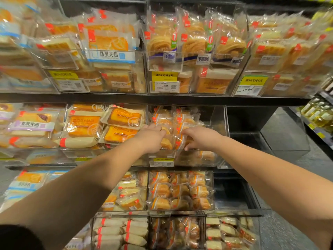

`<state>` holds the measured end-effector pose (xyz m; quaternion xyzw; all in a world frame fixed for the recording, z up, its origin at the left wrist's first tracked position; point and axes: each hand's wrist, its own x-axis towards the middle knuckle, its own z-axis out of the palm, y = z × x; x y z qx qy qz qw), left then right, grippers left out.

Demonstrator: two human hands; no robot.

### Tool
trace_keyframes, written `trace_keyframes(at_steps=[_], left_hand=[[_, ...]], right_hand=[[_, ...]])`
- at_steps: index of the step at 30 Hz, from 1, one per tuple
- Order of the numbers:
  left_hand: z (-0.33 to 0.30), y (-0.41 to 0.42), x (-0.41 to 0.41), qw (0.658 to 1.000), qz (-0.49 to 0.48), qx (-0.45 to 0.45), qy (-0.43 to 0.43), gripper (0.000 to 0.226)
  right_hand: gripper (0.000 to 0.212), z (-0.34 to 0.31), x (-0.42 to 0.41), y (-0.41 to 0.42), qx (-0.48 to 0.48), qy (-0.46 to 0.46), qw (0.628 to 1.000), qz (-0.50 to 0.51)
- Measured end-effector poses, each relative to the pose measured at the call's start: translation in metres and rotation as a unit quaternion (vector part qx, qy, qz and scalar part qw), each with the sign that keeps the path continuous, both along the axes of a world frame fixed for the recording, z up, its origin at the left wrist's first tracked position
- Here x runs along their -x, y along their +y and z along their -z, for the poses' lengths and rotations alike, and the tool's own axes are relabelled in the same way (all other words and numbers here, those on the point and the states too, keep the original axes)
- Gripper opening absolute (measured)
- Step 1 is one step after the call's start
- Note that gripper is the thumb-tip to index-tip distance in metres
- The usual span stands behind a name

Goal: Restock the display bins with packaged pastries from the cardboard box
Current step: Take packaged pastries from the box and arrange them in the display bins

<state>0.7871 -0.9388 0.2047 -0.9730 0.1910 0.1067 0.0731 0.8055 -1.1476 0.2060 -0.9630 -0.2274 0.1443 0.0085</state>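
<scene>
Head view: small clear-wrapped golden pastries (166,141) were gripped by the left hand (150,138) and pinched by the right hand (200,138) inside the clear plastic middle-shelf display bin (219,156).

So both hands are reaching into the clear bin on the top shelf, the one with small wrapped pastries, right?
Not quite. The head view shows the left hand and right hand in the clear bin of small wrapped pastries on the middle shelf, below the top one.

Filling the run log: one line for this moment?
left hand on pastry packs | right hand on same packs | middle-shelf bin | restocking
</scene>
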Motion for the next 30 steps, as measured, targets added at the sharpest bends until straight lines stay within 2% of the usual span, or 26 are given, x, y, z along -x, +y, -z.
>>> trace_keyframes(at_steps=[4, 9, 11, 17, 25, 30], left_hand=[[-0.017, 0.011, 0.023, 0.995, -0.013, 0.092, -0.026, 0.057], [-0.04, 0.046, 0.079, 0.962, -0.063, 0.26, -0.055, 0.045], [-0.043, 0.072, 0.109, 0.95, -0.095, 0.294, -0.051, 0.04], [-0.025, 0.179, 0.214, 0.918, -0.209, 0.336, -0.02, 0.033], [0.035, 0.338, 0.376, 0.849, -0.382, 0.364, -0.034, 0.03], [0.068, 0.433, 0.493, 0.761, -0.524, 0.382, -0.033, 0.028]], right_hand=[[0.07, -0.027, 0.016, -0.001, -0.007, -0.052, 0.998, 0.041], [0.058, -0.048, 0.061, 0.02, -0.027, -0.092, 0.993, 0.061], [0.055, -0.05, 0.088, 0.044, -0.039, -0.092, 0.993, 0.061], [0.054, -0.04, 0.182, 0.153, -0.054, -0.049, 0.997, 0.011], [0.051, 0.011, 0.278, 0.334, -0.074, -0.002, 0.986, -0.147], [0.049, 0.047, 0.35, 0.454, -0.086, 0.066, 0.959, -0.262]])
